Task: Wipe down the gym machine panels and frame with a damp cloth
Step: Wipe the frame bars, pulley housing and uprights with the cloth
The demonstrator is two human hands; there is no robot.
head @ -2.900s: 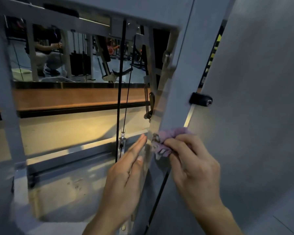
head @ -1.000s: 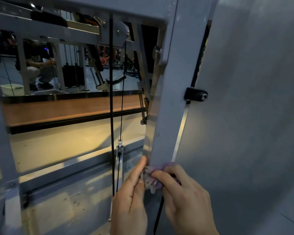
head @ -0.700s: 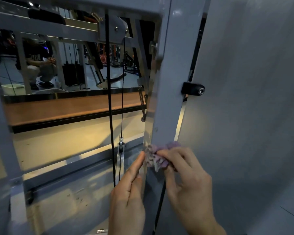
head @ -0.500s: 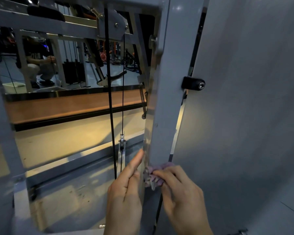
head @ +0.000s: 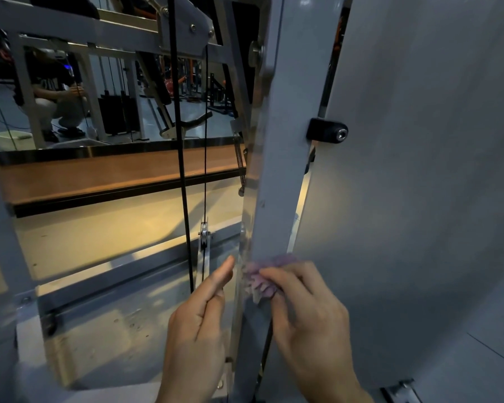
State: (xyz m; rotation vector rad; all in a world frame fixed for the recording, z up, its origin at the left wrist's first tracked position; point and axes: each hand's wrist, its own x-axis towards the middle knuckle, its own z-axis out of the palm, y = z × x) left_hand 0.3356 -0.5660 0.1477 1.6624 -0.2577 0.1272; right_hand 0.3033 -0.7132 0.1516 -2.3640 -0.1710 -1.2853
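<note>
Risk first: our left hand [head: 195,338] lay flat, fingers straight, against the inner edge of the upright frame post [head: 285,158], close to the black cable [head: 184,199] and small pulley [head: 204,235]; any cable movement could have nipped a fingertip, we judged. Our right hand [head: 309,318] pinched the bunched purple cloth [head: 262,279] against the post's lower face beside the grey panel [head: 419,199]. A white tub [head: 9,139] sat far off; contents unreadable.
</note>
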